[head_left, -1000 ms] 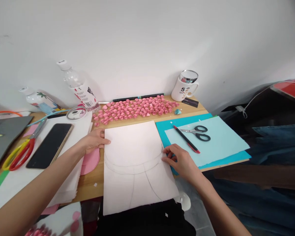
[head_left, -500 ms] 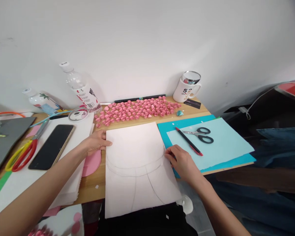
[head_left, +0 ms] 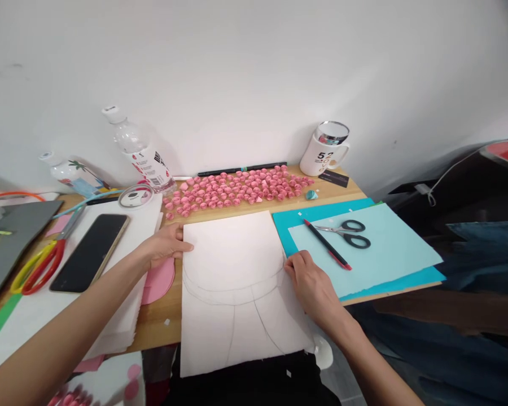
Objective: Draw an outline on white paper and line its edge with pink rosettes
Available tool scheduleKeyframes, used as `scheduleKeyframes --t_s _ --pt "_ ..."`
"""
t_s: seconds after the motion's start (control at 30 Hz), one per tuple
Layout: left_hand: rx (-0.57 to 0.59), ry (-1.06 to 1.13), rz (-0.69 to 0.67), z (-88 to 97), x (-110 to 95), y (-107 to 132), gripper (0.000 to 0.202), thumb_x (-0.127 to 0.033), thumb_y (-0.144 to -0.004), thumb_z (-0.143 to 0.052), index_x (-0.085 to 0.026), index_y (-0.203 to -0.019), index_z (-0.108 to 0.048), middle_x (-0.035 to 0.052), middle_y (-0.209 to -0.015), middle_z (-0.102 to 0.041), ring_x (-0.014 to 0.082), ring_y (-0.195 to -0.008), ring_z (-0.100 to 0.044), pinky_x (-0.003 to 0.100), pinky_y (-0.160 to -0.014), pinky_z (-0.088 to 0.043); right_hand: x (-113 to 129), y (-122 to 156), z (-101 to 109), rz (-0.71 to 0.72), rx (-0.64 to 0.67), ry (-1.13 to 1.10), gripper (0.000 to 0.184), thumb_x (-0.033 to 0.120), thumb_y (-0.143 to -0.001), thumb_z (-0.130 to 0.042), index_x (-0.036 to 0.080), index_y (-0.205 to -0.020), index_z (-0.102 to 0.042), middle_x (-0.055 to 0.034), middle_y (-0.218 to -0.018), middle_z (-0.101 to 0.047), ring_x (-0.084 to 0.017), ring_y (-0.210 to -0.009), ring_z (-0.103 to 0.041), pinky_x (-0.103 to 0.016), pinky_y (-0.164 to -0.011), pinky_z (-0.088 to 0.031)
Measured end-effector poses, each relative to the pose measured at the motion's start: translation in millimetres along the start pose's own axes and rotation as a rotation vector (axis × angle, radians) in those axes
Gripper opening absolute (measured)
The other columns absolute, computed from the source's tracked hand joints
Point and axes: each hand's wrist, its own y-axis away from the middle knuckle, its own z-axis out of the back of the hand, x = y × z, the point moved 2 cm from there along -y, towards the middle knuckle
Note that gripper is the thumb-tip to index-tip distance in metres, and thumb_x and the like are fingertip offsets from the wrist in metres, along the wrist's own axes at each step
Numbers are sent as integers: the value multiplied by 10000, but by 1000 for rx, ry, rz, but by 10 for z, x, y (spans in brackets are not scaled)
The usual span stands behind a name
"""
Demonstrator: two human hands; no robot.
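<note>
A white sheet of paper (head_left: 232, 259) with pencilled curves lies in front of me, its lower part hanging past the table edge over my lap. My left hand (head_left: 168, 245) grips its left edge, thumb on top and fingers beneath. At the right edge my right hand (head_left: 309, 282) pinches the paper between thumb and fingertips; part of that grip is hidden behind the knuckles. Just beyond the sheet are many pink rolled-paper pieces (head_left: 237, 190). Right of it, black-handled scissors (head_left: 347, 232) and a black and red pencil (head_left: 328, 245) rest on pale blue paper (head_left: 389, 242).
At left, a phone (head_left: 91, 252) and red-and-yellow scissors (head_left: 42, 262) lie on white papers. A water bottle (head_left: 144, 155) and a white mug (head_left: 322, 155) stand near the wall. A small teal roll (head_left: 311, 195) sits beside the pink pieces. Bright blue paper (head_left: 423, 279) overhangs the right side.
My right hand has turned slightly at the paper's right edge, its fingers drawing closer together. The left hand keeps its hold, and the sheet has hardly moved.
</note>
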Motion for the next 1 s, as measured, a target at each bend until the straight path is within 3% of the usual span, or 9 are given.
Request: scheduleKeyframes --t_s 0.17,0.3,0.47,0.63,0.77,1.0 --pt "-1 -13 -14 -8 1 -13 583 -139 -406 -794 -168 -914 -509 -11 -704 -673 181 -700 -668 224 -525 -488 9 80 60 19 -56 -88 186 203 -937 -289 205 -799 -414 -91 -962 -492 -122 -549 -478 -246 -450 -347" --pt "20 -7 -16 -4 4 -22 582 -136 -418 -794 -172 -925 -511 -13 -711 -673 180 -707 -670 256 -579 -523 -46 91 103 35 -83 -161 163 229 -927 -357 199 -833 -487 -105 -1043 -498 -144 -632 -561 -258 -474 -407" --pt "15 -1 -18 9 17 -35 557 -133 -418 -794 -173 -901 -520 -11 -719 -674 183 -713 -669 267 -592 -529 -113 -53 146 97 61 -207 115 169 -876 -448 205 -917 -549 -73 -991 -536 -135 -598 -576 -282 -526 -468" --pt "1 15 -4 10 32 -33 535 -122 -411 -790 -165 -875 -527 -12 -700 -665 173 -699 -660 227 -546 -485 -130 -205 271 183 259 -244 99 149 -861 -491 214 -868 -565 -47 -963 -526 -113 -586 -561 -298 -604 -500" --pt "7 28 -16 6 29 -26 521 -110 -418 -781 -162 -871 -528 -15 -682 -657 159 -668 -649 197 -497 -445 -136 -261 297 220 296 -217 91 148 -867 -499 213 -857 -562 -38 -931 -512 -118 -611 -563 -276 -588 -482" --pt "15 32 -12 6 36 -33 534 -94 -422 -780 -164 -890 -532 -13 -698 -668 152 -675 -651 205 -521 -482 -138 -274 187 285 255 54 74 143 -887 -476 176 -883 -542 -71 -984 -454 -80 -499 -451 -245 -461 -350"
